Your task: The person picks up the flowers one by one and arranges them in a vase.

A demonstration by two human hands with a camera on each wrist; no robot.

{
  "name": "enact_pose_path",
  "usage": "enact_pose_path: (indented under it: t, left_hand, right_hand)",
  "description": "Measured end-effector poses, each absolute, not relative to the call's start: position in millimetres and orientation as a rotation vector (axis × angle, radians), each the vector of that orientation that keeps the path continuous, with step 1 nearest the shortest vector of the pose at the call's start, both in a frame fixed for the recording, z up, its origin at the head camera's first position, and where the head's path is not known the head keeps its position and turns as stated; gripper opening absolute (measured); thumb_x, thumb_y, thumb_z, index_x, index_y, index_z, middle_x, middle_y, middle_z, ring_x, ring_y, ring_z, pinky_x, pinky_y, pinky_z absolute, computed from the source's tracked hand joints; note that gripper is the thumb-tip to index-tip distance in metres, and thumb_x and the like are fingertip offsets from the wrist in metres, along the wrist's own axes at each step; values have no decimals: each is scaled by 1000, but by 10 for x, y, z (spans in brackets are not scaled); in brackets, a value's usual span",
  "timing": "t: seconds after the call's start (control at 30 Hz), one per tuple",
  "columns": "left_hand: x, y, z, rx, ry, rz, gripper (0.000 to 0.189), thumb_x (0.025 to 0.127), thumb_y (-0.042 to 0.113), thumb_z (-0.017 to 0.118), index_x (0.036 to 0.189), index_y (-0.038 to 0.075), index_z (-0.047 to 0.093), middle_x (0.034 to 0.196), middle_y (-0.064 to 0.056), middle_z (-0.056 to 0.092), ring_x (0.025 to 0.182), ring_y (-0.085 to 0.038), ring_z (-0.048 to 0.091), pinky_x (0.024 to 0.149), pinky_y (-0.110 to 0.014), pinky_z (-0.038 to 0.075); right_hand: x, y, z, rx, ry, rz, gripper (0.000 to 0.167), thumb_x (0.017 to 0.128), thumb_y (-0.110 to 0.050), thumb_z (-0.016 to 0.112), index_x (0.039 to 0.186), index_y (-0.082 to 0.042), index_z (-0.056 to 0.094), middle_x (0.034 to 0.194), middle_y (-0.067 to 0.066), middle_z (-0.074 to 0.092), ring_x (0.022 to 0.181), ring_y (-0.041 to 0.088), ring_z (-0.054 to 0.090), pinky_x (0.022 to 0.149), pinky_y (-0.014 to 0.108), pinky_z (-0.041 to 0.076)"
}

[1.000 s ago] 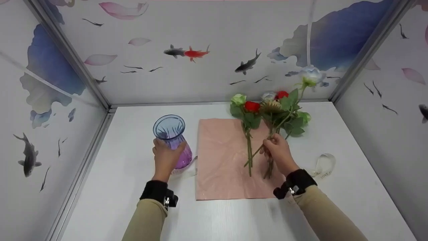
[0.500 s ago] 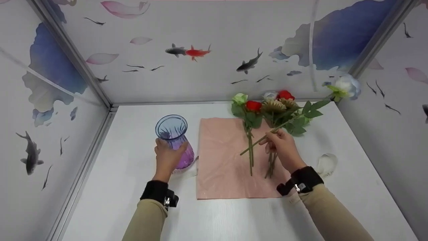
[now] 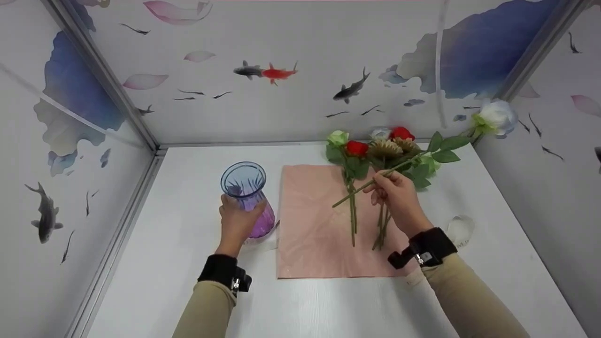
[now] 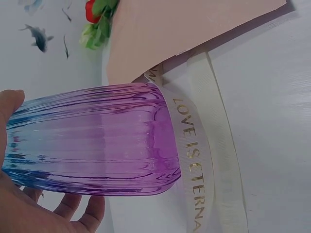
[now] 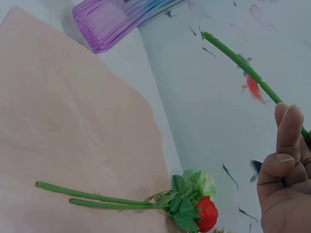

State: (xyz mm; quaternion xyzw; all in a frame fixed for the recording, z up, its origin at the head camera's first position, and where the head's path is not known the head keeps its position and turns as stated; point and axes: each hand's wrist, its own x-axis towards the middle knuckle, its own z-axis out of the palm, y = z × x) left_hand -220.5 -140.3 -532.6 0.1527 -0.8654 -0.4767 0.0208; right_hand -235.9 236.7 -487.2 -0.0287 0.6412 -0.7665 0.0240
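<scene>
My left hand [image 3: 238,219] grips a ribbed glass vase [image 3: 253,206], blue at its flared rim and purple at the base. In the left wrist view, thumb and fingers wrap the blue part of the vase [image 4: 97,141]. My right hand [image 3: 396,197] pinches the green stem [image 3: 359,188] of an artificial flower with a pale blue-white bloom [image 3: 497,117]. That stem slants over the other flowers, its cut end pointing down and left. Below lie red roses [image 3: 357,149], a light green rose [image 3: 337,137] and brownish blooms [image 3: 385,150], their stems over pink wrapping paper [image 3: 310,225].
Printed ribbon [image 4: 192,160] lies by the vase's base and partly at the paper's edge. A loop of pale ribbon [image 3: 461,230] rests on the white table [image 3: 328,310] at the right. Printed wall panels [image 3: 300,108] enclose the back and both sides.
The right hand has raised the blue-white flower out of the bunch and tilted it, its bloom swinging right and its cut end moving left and up. The left hand keeps holding the vase in place.
</scene>
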Motion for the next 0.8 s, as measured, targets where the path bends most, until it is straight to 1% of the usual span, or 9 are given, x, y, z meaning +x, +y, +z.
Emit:
enact_pose_path:
  t: [0.07, 0.2, 0.4, 0.57, 0.63, 0.8]
  left_hand:
    - [-2200, -1403, -5325, 472, -2682, -1481, 115, 85, 48, 76, 159, -2, 4, 156, -29, 23, 145, -47, 29, 113, -63, 35]
    - [-2200, -1411, -5337, 478, -2682, -1482, 114, 85, 49, 75, 160, -1, 4, 157, -29, 24, 145, -46, 30, 113, -63, 36]
    - [-2194, -1408, -5342, 476, -2678, -1479, 114, 85, 48, 76, 160, 0, 5, 157, -28, 24, 145, -46, 30, 112, -63, 36]
    - [-2188, -1398, -5337, 468, -2668, -1476, 113, 84, 48, 77, 159, 1, 6, 156, -26, 25, 144, -45, 31, 112, -63, 37]
    - [-2186, -1394, -5337, 462, -2668, -1470, 113, 84, 48, 77, 159, 1, 7, 157, -26, 25, 144, -45, 31, 112, -63, 37]
    - [-2185, -1393, -5338, 431, -2701, -1429, 112, 87, 49, 74, 160, 1, 5, 159, -26, 21, 146, -47, 28, 112, -64, 36]
  right_hand:
    - [-2371, 2335, -4817, -106, 1990, -2366, 32, 103, -30, 63, 118, -2, 61, 86, 9, 74, 62, 19, 60, 63, 29, 54]
    - [-2407, 2245, -4710, -156, 2007, -2356, 31, 102, -30, 63, 116, -2, 62, 87, 10, 75, 61, 19, 59, 63, 30, 52]
    - [-2445, 2053, -4535, -209, 2010, -2363, 28, 102, -27, 65, 115, -3, 62, 88, 10, 76, 59, 18, 61, 62, 27, 48]
    - [-2484, 1876, -4419, -272, 2023, -2337, 28, 101, -28, 66, 115, -4, 64, 91, 14, 76, 57, 17, 60, 59, 25, 43]
    - [-2491, 1807, -4376, -314, 2027, -2322, 27, 102, -27, 64, 115, -3, 64, 92, 17, 76, 57, 18, 60, 59, 26, 44]
    - [-2494, 1630, -4253, -391, 2035, -2274, 30, 104, -26, 61, 120, -1, 61, 96, 17, 74, 59, 18, 60, 60, 28, 46]
